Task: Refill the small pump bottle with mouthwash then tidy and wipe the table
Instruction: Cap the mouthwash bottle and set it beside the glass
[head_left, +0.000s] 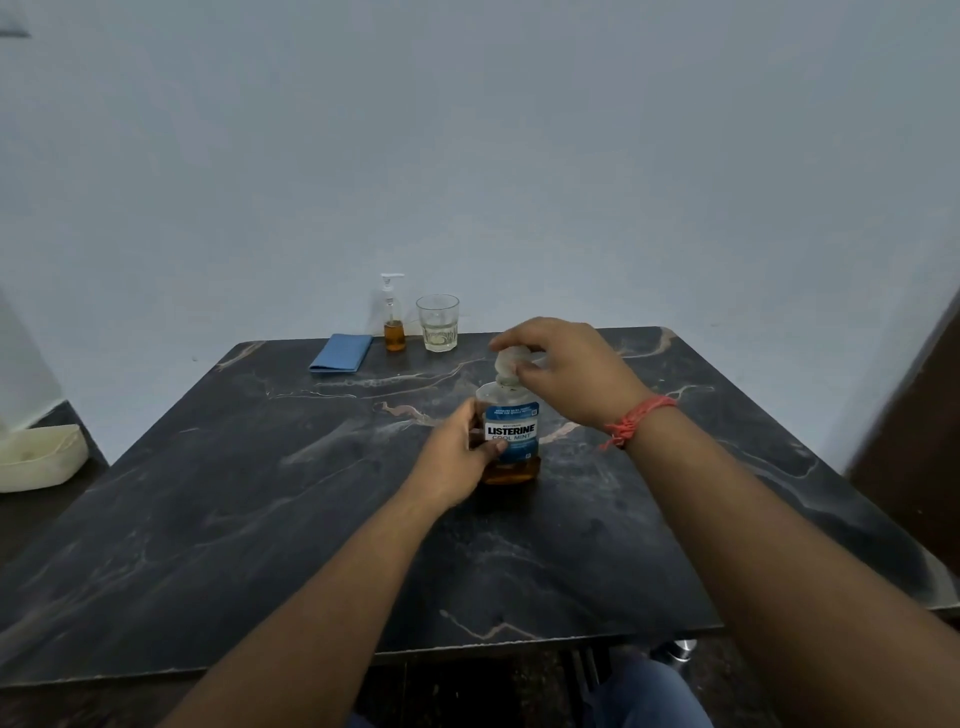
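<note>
A clear mouthwash bottle (511, 434) with a blue label stands upright in the middle of the dark marble table (260, 493), with a little amber liquid at its bottom. My left hand (457, 460) grips its body from the left. My right hand (563, 371) comes from above and closes its fingers on the pale cap (508, 362) at the bottle's top. The small pump bottle (393, 314), partly filled with amber liquid, stands at the table's far edge near the wall.
A folded blue cloth (340, 353) lies at the far edge, left of the pump bottle. A clear glass (438, 323) stands right of it. A cream container (39, 457) sits off the table's left side. A dark wooden panel (919, 426) stands at right.
</note>
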